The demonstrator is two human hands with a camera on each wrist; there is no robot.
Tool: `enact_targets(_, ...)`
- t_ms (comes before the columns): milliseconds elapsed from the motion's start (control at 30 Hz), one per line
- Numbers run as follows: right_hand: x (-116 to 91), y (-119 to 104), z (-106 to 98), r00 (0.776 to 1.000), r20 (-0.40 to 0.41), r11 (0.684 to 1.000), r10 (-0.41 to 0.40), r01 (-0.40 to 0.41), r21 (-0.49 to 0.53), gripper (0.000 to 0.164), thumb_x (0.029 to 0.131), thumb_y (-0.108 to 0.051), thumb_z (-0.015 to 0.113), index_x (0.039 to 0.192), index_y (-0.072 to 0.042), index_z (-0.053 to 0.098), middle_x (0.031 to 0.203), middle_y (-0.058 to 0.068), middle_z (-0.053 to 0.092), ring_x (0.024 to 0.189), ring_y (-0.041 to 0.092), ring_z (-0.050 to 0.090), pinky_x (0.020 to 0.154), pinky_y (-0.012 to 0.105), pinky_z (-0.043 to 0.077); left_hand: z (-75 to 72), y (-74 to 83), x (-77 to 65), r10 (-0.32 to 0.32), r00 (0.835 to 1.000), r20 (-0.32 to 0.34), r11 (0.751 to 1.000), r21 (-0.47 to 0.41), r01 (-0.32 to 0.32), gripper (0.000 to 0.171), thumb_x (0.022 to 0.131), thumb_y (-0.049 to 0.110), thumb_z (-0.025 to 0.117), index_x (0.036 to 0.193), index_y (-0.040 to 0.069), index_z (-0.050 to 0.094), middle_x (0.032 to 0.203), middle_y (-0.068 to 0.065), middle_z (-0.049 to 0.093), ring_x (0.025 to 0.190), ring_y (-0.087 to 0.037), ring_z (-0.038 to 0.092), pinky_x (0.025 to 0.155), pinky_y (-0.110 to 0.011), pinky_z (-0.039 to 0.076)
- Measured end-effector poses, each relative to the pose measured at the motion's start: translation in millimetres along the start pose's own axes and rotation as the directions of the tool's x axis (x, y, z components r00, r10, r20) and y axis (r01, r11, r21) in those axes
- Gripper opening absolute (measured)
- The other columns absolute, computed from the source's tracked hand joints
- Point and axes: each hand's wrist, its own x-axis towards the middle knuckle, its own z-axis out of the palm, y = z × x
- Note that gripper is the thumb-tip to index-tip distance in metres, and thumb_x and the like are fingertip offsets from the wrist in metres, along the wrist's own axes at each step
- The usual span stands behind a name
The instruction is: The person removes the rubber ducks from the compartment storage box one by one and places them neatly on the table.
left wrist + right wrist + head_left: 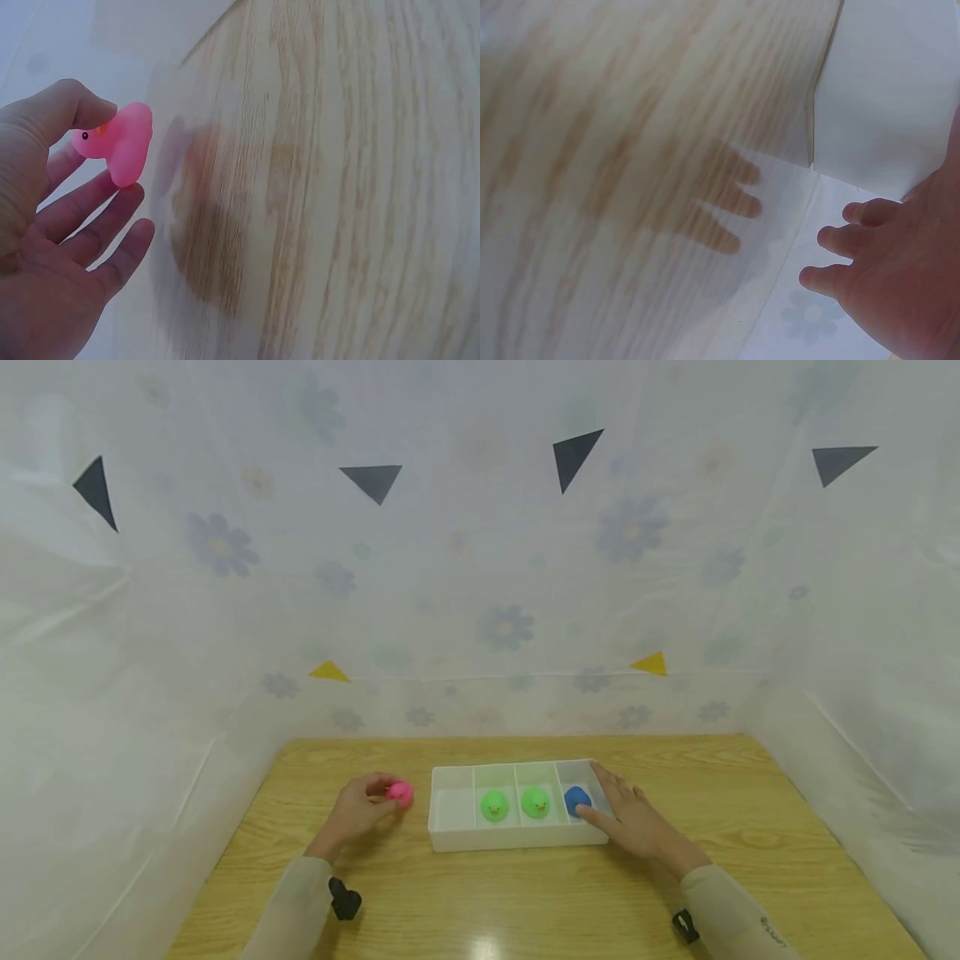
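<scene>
At the left, my left hand [362,808] pinches a pink rubber duck [400,792] between thumb and fingers, close over the table. In the left wrist view the thumb presses on the duck's head side, and the other fingers spread below it. A white tray [517,837] with compartments stands to the right of it. My right hand [637,822] rests at the tray's right end, fingers straight along the outside and thumb reaching over the wall. The thumb's tip overlaps a blue rounded toy [577,800] in the rightmost compartment. Two green rubber ducks [494,806] sit in the middle compartments.
The wooden table [480,893] is enclosed by pale flowered sheeting [480,568] at the back and sides. Black triangles [371,482] and yellow triangles [649,664] are stuck on the sheeting. The tray's leftmost compartment [453,810] shows its bare floor.
</scene>
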Motion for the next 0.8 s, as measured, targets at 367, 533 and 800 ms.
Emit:
enact_targets(367,0.5,0.5,0.8,1.0,0.0,1.0,-0.001,0.001,-0.014,0.091,0.106,-0.064,0.046,0.172,-0.016,0.006,0.176,0.02,0.018,0.16,0.05,0.018,0.123,0.078,0.006,-1.0,-8.5,7.4,-0.008,1.0,-0.007,0.999,0.038,0.008,0.035,0.093,0.009,0.078,0.127,0.006,0.074,0.126,-0.015,0.074,0.114,-0.033,0.072,0.094,-0.045,0.061)
enact_targets(533,0.4,-0.5,0.5,1.0,0.006,1.0,0.003,-0.003,-0.021,0.091,0.106,-0.065,0.046,0.172,-0.016,0.006,0.175,0.02,0.018,0.16,0.05,0.018,0.123,0.078,0.006,-2.6,-9.7,8.2,0.012,1.0,0.003,0.999,0.043,-0.012,0.036,0.094,0.008,0.077,0.13,0.003,0.072,0.125,-0.018,0.074,0.112,-0.033,0.073,0.094,-0.045,0.062)
enact_targets(800,-0.7,-2.2,-1.0,1.0,0.011,1.0,0.003,-0.003,-0.004,0.09,0.107,-0.063,0.046,0.172,-0.016,0.005,0.176,0.019,0.017,0.16,0.05,0.018,0.123,0.079,0.005,-4.5,-9.4,8.8,0.035,0.999,0.011,0.998,0.042,-0.036,0.037,0.094,0.007,0.076,0.131,0.0,0.071,0.127,-0.021,0.074,0.113,-0.036,0.073,0.094,-0.045,0.062)
